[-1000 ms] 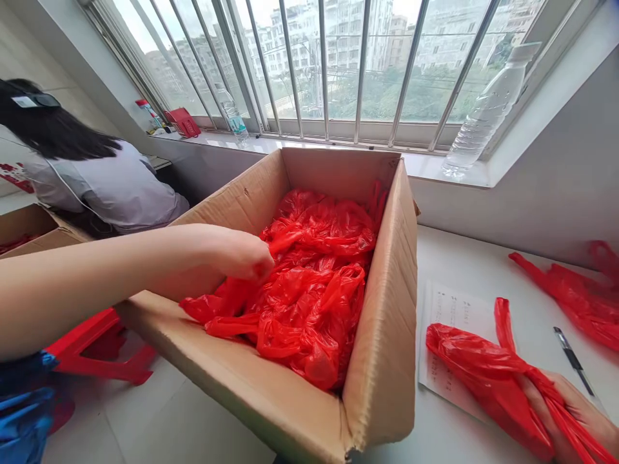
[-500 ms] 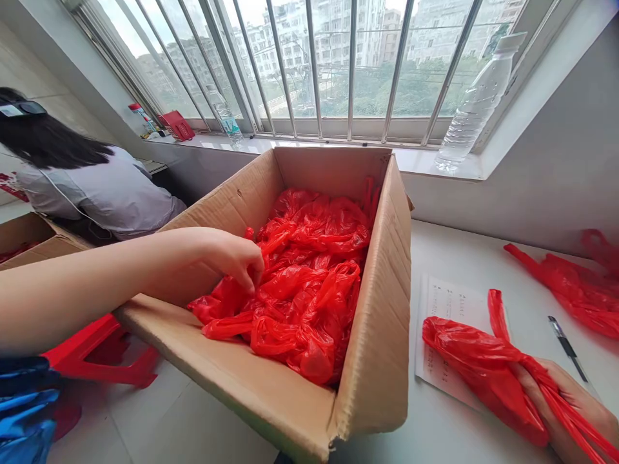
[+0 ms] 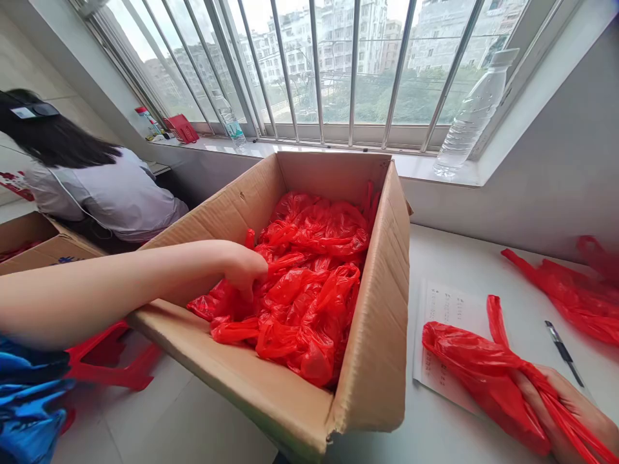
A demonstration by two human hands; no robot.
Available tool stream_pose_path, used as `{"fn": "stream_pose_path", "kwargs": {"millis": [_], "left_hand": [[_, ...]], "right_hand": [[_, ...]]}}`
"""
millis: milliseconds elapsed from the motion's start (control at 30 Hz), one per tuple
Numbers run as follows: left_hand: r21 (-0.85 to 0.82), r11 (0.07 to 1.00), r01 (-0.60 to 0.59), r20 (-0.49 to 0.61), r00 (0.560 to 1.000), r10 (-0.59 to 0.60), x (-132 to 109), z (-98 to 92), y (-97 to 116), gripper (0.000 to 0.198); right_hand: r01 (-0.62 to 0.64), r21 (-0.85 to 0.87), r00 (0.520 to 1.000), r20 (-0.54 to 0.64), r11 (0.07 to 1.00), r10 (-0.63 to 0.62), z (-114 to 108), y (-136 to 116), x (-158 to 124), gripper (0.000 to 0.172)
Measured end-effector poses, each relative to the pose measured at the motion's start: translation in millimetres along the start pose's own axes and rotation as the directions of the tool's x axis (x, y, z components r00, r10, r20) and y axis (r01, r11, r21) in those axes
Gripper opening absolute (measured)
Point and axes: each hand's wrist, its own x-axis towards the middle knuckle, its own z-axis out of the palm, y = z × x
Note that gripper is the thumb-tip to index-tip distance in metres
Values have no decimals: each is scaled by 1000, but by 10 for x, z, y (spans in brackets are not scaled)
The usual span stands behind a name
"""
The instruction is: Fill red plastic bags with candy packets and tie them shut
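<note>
An open cardboard box (image 3: 377,335) holds a heap of crumpled red plastic bags (image 3: 309,277). My left hand (image 3: 244,270) reaches into the box, its fingers curled down and pinched into the red bags near the box's left side. At the bottom right my right hand (image 3: 565,406) is closed round the twisted handles of a red plastic bag (image 3: 478,374) that lies on the white table (image 3: 488,258).
A printed sheet (image 3: 449,309) lies under the held bag, a pen (image 3: 561,351) beside it. More red bags (image 3: 575,293) lie at the far right. Water bottles (image 3: 471,116) stand on the windowsill. Another person (image 3: 97,187) sits at the left. A red stool (image 3: 111,361) stands below.
My left hand has pushed lower into the heap of bags and its fingers have closed into them. My right hand keeps its hold on the bag on the table.
</note>
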Motion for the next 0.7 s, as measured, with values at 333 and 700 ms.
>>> {"fn": "stream_pose_path", "kwargs": {"millis": [333, 700], "left_hand": [[-212, 972, 102, -218, 965, -149, -390, -33, -572, 22], [124, 976, 177, -418, 902, -110, -369, -143, 303, 12]], "right_hand": [[23, -30, 1000, -18, 999, -24, 8, 54, 24, 43], [53, -40, 998, -27, 998, -54, 16, 76, 3, 43]]}}
